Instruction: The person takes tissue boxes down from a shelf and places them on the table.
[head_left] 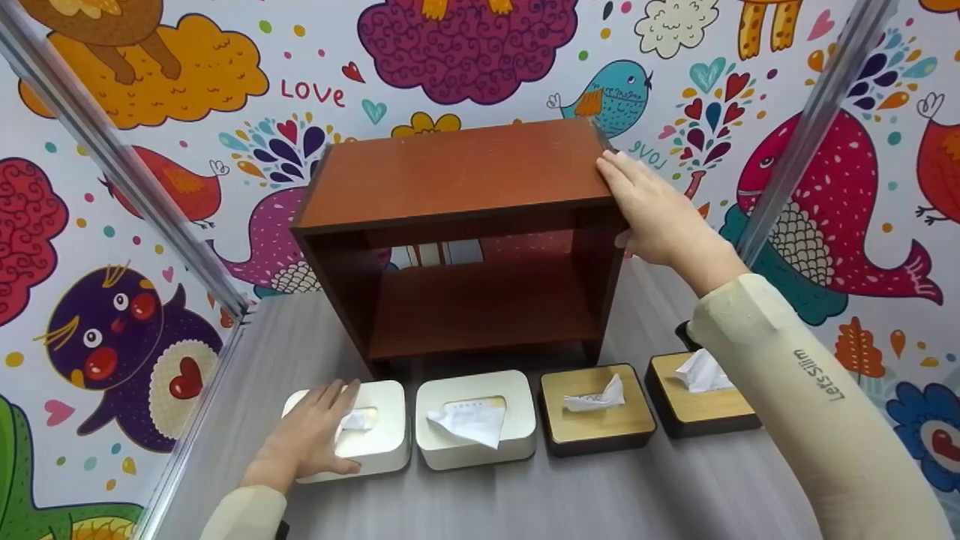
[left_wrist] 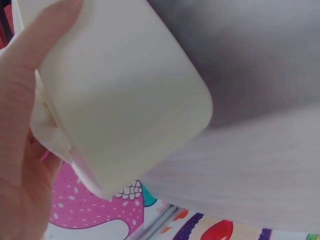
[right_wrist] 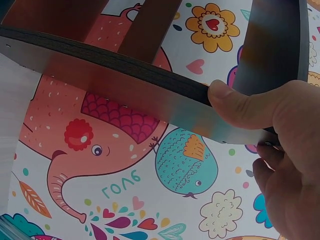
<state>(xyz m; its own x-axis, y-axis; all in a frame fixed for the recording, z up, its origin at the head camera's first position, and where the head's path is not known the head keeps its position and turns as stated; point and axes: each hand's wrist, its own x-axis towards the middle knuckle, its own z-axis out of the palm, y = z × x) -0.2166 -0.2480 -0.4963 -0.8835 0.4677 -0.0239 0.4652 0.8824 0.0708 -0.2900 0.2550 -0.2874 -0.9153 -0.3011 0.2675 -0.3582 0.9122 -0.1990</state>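
Observation:
A white tissue box [head_left: 388,439] with rounded corners stands at the left end of a row on the grey table. My left hand [head_left: 311,431] lies over it, fingers across the top and thumb along the front wall. The left wrist view shows this thumb [left_wrist: 45,37] against the smooth side of the box. Behind the row stands a small reddish-brown wooden shelf cabinet [head_left: 457,172] with dark edges. At its upper right corner, my right hand [head_left: 660,217] grips the side panel. In the right wrist view, the thumb [right_wrist: 240,102] presses the panel's dark front edge, fingers around the far side.
Right of the held box come a second white tissue box [head_left: 517,431], a wood-topped tissue box [head_left: 559,427] and another wood-topped one [head_left: 679,412], partly behind my right sleeve. Walls with bright cartoon prints and metal posts [head_left: 810,127] enclose the table [head_left: 450,510].

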